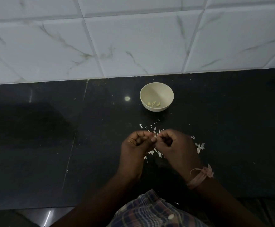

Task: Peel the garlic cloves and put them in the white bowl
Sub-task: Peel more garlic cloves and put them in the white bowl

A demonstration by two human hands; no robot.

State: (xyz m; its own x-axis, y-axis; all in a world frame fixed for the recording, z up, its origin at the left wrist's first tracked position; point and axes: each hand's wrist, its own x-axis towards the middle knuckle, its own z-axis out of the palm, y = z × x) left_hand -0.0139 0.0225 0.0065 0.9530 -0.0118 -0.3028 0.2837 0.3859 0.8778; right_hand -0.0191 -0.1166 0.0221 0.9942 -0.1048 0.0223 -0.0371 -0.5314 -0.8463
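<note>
Dark polished stone counter (51, 145) runs below white marbled wall tiles (133, 46). We note our left hand (133, 145) and right hand (177, 145), fingers curled, both pinching one small pale garlic clove (154, 136) between them. Papery skin scraps (199, 146) lie beneath. Round white bowl (166, 89) holding peeled cloves (154, 104) sits straight beyond, about equally near either hand.
</note>
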